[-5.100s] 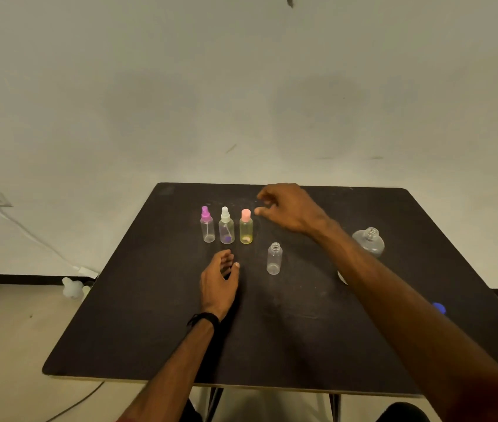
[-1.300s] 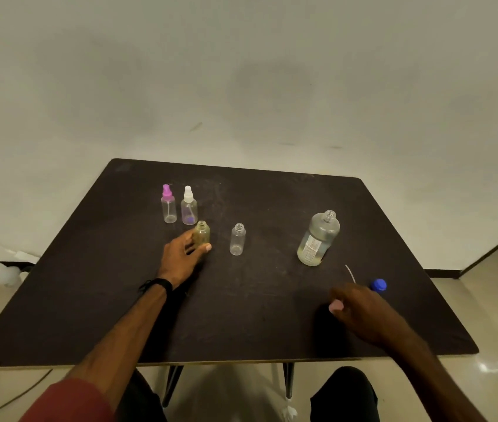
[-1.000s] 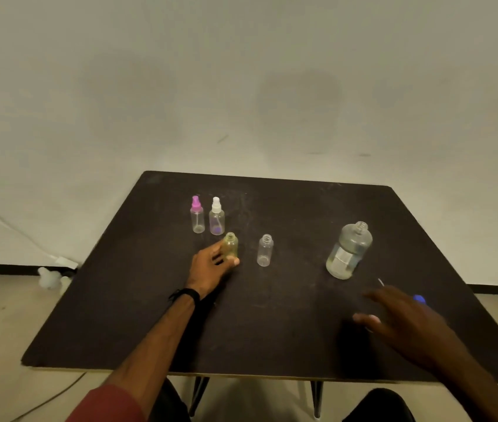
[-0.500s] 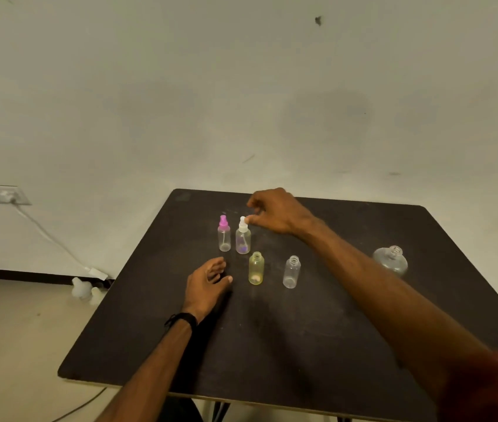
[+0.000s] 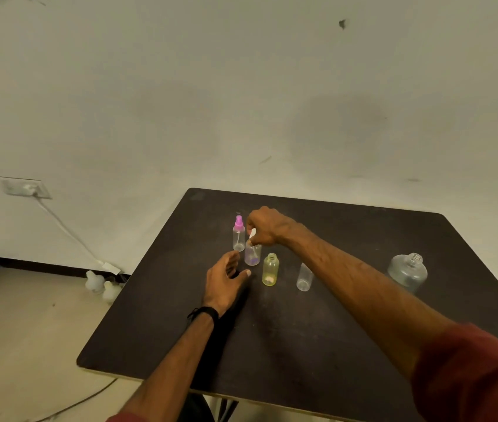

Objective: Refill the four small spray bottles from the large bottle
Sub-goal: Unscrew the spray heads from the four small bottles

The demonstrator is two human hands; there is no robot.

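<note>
Four small bottles stand on the black table [image 5: 302,336]. The pink-capped bottle [image 5: 238,234] is farthest back. Beside it is the white-capped, purple-tinted bottle [image 5: 252,254]; my right hand [image 5: 267,226] pinches its white spray top from above. The yellow bottle [image 5: 270,270] and the clear bottle [image 5: 304,277] stand uncapped in front. My left hand [image 5: 226,283] hovers open just left of the purple-tinted bottle, fingers apart. The large clear bottle [image 5: 407,272] stands uncapped at the right; my right forearm crosses in front of the clear small bottle.
A wall outlet [image 5: 25,187] with a white cable [image 5: 68,231] runs down to the floor at left. Two white bottles [image 5: 101,286] sit on the floor by the table's left edge. The wall stands close behind the table.
My right hand has closed on the white spray top of the purple-tinted bottle. My left hand has lifted toward that bottle. The view has shifted left.
</note>
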